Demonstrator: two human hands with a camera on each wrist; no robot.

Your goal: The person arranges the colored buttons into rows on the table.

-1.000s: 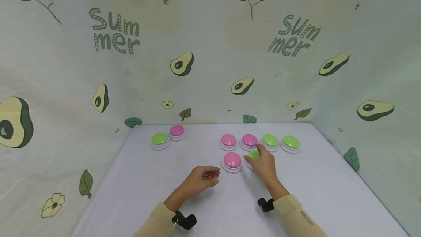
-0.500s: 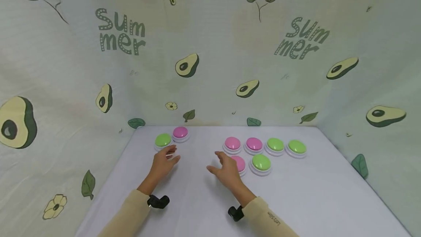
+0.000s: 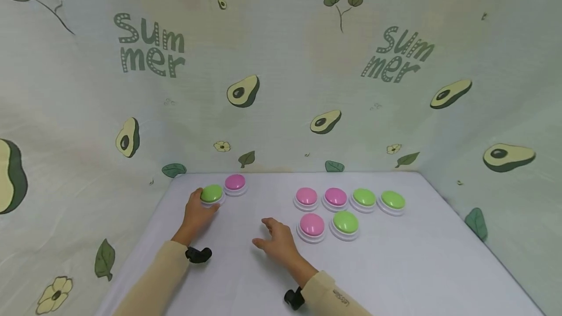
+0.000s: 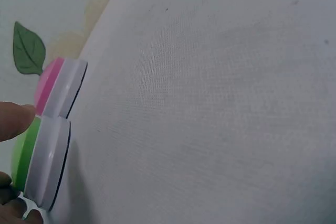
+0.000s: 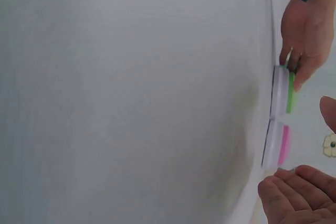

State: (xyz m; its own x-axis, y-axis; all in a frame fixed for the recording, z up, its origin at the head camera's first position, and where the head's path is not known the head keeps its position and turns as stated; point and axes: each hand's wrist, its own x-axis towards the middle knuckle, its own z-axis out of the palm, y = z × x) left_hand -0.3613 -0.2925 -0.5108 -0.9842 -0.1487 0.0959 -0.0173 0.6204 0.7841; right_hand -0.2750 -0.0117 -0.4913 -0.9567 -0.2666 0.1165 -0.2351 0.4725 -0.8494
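Note:
A green push button (image 3: 212,193) with a white base sits near the table's far left corner, touching or nearly touching a pink push button (image 3: 235,182). My left hand (image 3: 195,214) is around the green one, fingers curled at its left side and thumb at its front right. In the left wrist view the thumb (image 4: 16,120) lies by the edge of the green dome (image 4: 23,150), while the fingers are partly cut off. My right hand (image 3: 277,244) hovers over the middle of the table, thumb and fingers apart, holding nothing.
Right of centre stand several more buttons: a back row from a pink button (image 3: 306,196) to a green button (image 3: 392,200), with a pink button (image 3: 312,226) and a green button (image 3: 346,222) in front. A patterned cloth (image 3: 281,62) walls the white table (image 3: 417,267).
My left hand has gone left and forward from mid-table to the far left green button. The right hand has left the front green button and moved left. The buttons keep their places.

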